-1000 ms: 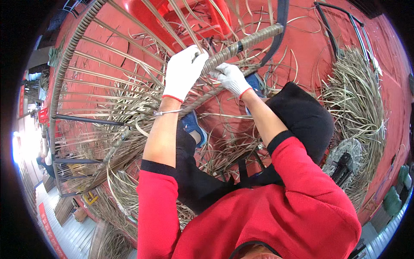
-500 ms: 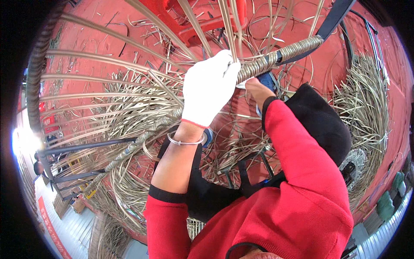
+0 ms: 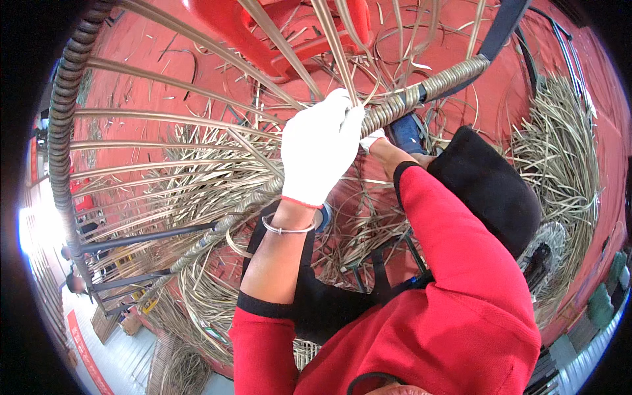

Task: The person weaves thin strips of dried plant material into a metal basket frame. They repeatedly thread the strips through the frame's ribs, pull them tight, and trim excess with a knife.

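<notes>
Strands (image 3: 337, 52) pinched in your left hand (image 3: 317, 155) at the rail (image 3: 392, 108)!
Your right hand (image 3: 372, 141), half hidden beside it: can't tell its grip.

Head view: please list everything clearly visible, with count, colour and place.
Frame: one, tan wrapping over dark bars, left to upper right
Stretched strands: many, tan, across the frame
Plastic seat: one, red, top
Loose strands: uncountable, tan, heaped left and right
Floor: one, red, beneath
Shoes: two, blue, near centre
Bracelet: one, silver, left wrist
Trousers: one pair, black, lower middle
Sleeves: two, red, bottom
Left gloved hand: one, white, at frame and strands
Right gloved hand: one, white, partly hidden under frame
</notes>
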A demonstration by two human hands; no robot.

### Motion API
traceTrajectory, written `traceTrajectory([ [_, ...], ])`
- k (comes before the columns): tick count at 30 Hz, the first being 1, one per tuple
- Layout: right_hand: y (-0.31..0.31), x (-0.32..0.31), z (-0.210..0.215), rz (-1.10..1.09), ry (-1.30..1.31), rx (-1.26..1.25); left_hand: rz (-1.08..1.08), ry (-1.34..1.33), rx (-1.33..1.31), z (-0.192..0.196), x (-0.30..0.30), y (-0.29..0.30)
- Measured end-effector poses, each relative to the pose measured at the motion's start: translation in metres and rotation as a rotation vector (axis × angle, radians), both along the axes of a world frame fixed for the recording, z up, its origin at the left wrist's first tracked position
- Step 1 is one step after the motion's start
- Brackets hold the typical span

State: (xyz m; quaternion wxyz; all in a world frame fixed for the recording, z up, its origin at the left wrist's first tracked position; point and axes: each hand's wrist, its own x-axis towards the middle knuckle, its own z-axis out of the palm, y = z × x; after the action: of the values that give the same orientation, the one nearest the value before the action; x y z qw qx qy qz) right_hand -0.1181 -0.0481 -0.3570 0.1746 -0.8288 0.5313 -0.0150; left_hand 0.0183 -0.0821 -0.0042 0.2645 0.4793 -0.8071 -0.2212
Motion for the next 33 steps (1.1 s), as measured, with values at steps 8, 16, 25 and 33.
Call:
traceTrajectory([
  [8,0.015,-0.011,0.017,0.120,0.150,0.036,-0.014,0.012,0.043,0.003,-0.001,-0.002],
  [16,0.054,0.022,-0.004,-0.432,0.064,0.217,-0.014,0.005,0.026,0.001,-0.002,0.009],
  [25,0.025,0.015,-0.019,-0.118,0.238,0.186,-0.015,0.045,-0.016,-0.001,-0.004,0.005],
  [33,0.049,0.017,-0.004,-0.521,0.063,0.276,-0.004,0.022,-0.014,-0.003,-0.003,0.008],
])
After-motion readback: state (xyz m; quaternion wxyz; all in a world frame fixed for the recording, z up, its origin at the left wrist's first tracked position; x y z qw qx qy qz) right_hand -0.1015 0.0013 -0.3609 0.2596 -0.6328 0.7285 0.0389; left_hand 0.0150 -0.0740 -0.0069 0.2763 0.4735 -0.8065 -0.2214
